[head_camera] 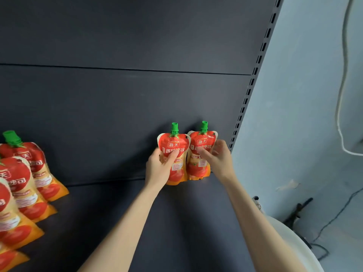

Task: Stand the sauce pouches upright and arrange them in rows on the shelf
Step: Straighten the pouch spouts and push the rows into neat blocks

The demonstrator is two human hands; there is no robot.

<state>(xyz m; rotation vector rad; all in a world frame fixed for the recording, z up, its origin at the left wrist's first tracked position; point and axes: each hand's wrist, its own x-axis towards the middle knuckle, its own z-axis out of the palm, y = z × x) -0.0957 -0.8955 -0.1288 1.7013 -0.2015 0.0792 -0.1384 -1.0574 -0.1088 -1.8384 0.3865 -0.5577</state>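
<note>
Left hand [160, 166] and right hand [217, 156] each grip an upright pouch, fingers covering the labels.

Six sauce pouches [173, 154], two hands [160, 167]

A single head-worn view looks forward and down over both outstretched forearms onto a dark shelf [176, 222] and its back panel [125, 95]. It sits close — the arms run from the bottom edge to mid-frame, where two upright sauce pouches [173, 154] stand against the panel. The wide lens bends the slotted upright [253, 75] at right — beyond it show a pale wall [304, 114] and a hanging cable [340, 95].
</note>
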